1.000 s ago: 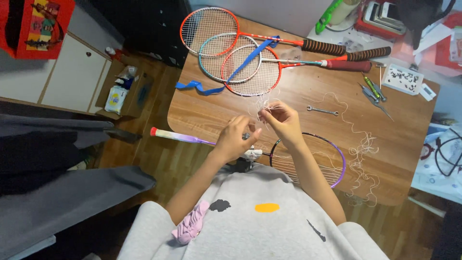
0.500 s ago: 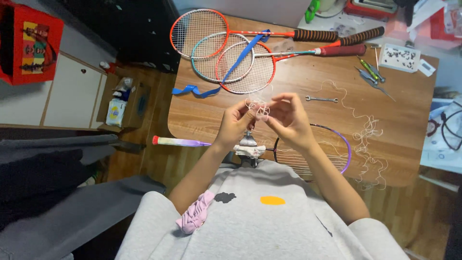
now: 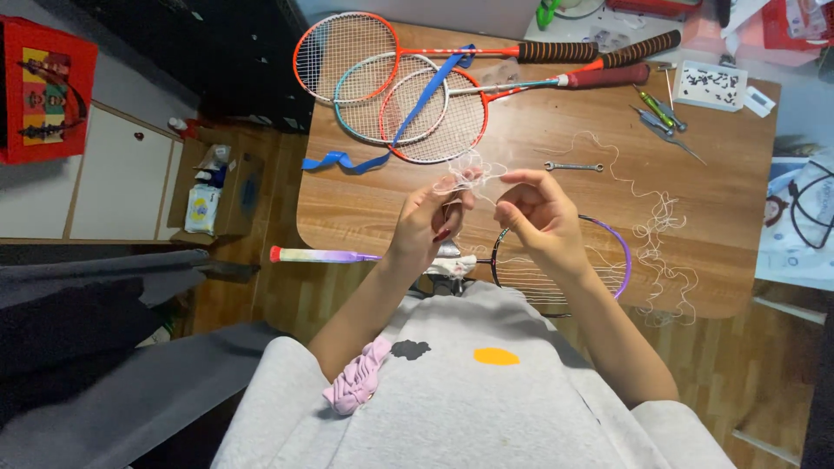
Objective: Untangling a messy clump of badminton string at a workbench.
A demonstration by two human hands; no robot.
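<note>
String tangle [image 3: 469,174] between both hands' fingertips [image 3: 460,201].

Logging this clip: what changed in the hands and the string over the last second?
Both hands rose off the table and drew slightly apart. The left hand now pinches the tangle of white string, which the right hand held first; the right's fingers grip a strand beside it. The purple racket, the three rackets and the wrench lie as before.

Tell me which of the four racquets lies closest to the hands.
The purple-framed racquet, right under the right hand at the table's near edge; the other three are stacked together at the far side.
</note>
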